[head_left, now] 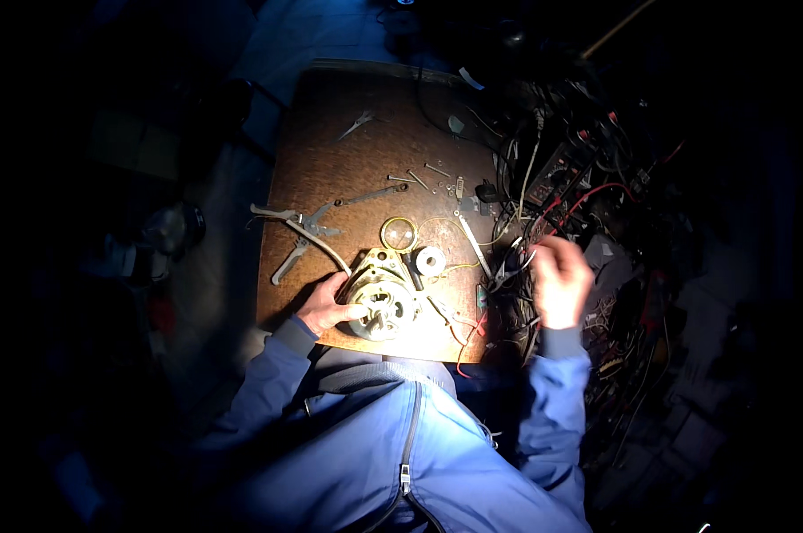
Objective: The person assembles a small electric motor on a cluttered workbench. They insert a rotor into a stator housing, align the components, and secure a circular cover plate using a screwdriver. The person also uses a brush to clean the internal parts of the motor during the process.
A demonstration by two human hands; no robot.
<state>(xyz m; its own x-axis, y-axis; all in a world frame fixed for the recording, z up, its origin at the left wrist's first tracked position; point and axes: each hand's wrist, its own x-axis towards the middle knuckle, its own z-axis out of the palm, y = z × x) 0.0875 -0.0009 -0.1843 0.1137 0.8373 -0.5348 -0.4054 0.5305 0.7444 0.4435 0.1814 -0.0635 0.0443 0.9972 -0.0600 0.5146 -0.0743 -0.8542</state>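
My left hand (324, 310) is closed on the left side of a round metal motor housing (379, 282) near the table's front edge, its thumb over the rim. The housing has openings in its face. To the right, over the edge of a heap of wires, my right hand (563, 282) has its fingers curled together. What they pinch, if anything, is too small to tell; a shiny metal tool (505, 272) lies just left of the fingertips. Behind the housing stand a magnifying glass (399, 234) and a white spool (431, 261).
Wire-stripping pliers (305, 226) lie on the wooden table (330, 115), left of a dark wrench (372, 195) and several bolts (418, 180). Small pliers (357, 124) rest farther back. Tangled cables and a multimeter (554, 175) crowd the right side. Red leads (466, 334) lie near the front.
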